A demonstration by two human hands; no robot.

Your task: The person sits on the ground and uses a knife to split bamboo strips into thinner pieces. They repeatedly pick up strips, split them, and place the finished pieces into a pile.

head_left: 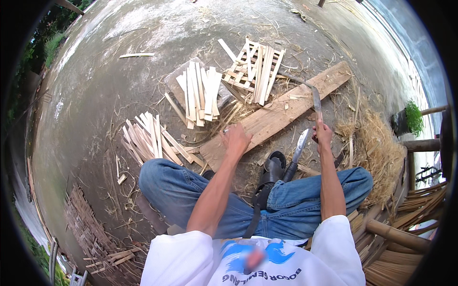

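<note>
Two hands are out in front of me, and only one has anything in it. My right hand (324, 135) is clenched round the handle of a curved chopping knife (316, 97), whose blade rises away from me and hooks left at its tip over the far end of the plank (281, 112). I judge that knife to be heavy toward the blade and stiff, so the grip belongs low on the handle, well clear of the edge. My left hand (236, 140) rests on the near end of that plank with its fingers (228, 132) spread and released, holding nothing that I can see.

Between the hands, a second, straight knife (298, 148) lies with its dark handle near my sandal (273, 169) and its pale blade pointing away; it looks sharp, and I would only ever lift it by the handle.

Farther out, the split bamboo slats lie in three lots on the concrete floor: a fanned pile (148, 138) to the left, a neater stack (200, 93) on a flat stone beyond my left hand, and a crossed stack (255, 66) at the far side. They look light, dry and stiff, likely splintery along the edges, best picked up flat across their width.

To the right lies a heap of fibrous shavings (377, 148).
</note>
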